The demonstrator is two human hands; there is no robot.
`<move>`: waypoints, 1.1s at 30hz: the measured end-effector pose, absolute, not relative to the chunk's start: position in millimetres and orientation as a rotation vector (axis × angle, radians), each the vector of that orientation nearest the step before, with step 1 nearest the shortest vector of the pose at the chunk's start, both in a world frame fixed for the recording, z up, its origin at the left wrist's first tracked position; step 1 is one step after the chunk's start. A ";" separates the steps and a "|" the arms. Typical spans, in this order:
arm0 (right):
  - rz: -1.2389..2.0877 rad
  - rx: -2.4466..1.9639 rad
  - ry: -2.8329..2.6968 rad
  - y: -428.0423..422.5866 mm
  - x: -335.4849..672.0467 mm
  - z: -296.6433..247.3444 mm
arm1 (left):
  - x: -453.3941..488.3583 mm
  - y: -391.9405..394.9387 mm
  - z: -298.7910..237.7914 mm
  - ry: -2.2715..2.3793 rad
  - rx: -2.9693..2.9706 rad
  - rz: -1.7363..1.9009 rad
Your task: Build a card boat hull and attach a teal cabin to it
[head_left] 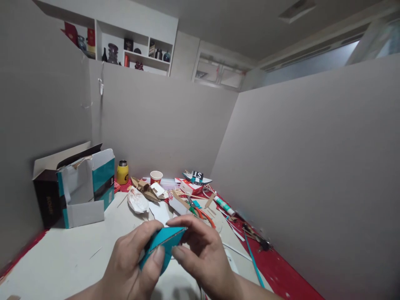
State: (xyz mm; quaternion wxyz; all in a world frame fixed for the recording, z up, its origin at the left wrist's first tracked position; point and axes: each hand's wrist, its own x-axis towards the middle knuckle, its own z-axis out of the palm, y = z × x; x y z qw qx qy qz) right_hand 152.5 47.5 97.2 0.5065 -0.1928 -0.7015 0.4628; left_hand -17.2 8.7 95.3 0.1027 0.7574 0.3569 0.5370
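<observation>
A folded piece of teal cardboard (165, 239) is held up above the near part of the table, its raw brown edge showing along one side. My left hand (133, 254) grips it from the left, thumb on the near face and fingers behind. From the right, my right hand (204, 254) pinches around its pointed corner, with the index finger along the top and the thumb at the near side. Scissors with orange handles (206, 216) lie just beyond my hands. The underside of the cardboard is partly hidden by my fingers.
On the left stands a cut-open teal and white box (84, 214). Behind are a yellow bottle (123, 173), a paper cup (156, 176), crumpled white paper (137, 201) and a small cardboard boat (197, 178). A glue tube (225, 206) lies on the right, near the grey partition (300, 166).
</observation>
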 end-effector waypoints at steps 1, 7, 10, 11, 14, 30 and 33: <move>1.105 -0.477 -1.699 45.3 151.5 97.5 | -17.2 8.7 96.0 1.030 2.274 1.609; 1.053 -0.541 -1.723 39.0 147.6 101.4 | -18.9 9.3 97.7 1.013 2.379 1.659; 1.048 -0.583 -1.697 41.8 143.9 101.0 | -20.0 12.5 92.2 1.033 2.364 1.614; 1.053 -0.603 -1.685 43.7 142.3 100.9 | -20.4 14.5 89.4 1.061 2.339 1.597; 1.109 -0.687 -1.647 51.9 136.7 101.3 | -21.9 23.5 79.3 1.154 2.241 1.544; 1.478 -0.714 -1.473 93.2 138.0 101.4 | -27.4 51.9 93.0 0.982 1.033 1.054; 1.343 -0.689 -1.443 91.5 144.7 102.9 | -34.6 59.1 92.0 0.853 0.802 0.902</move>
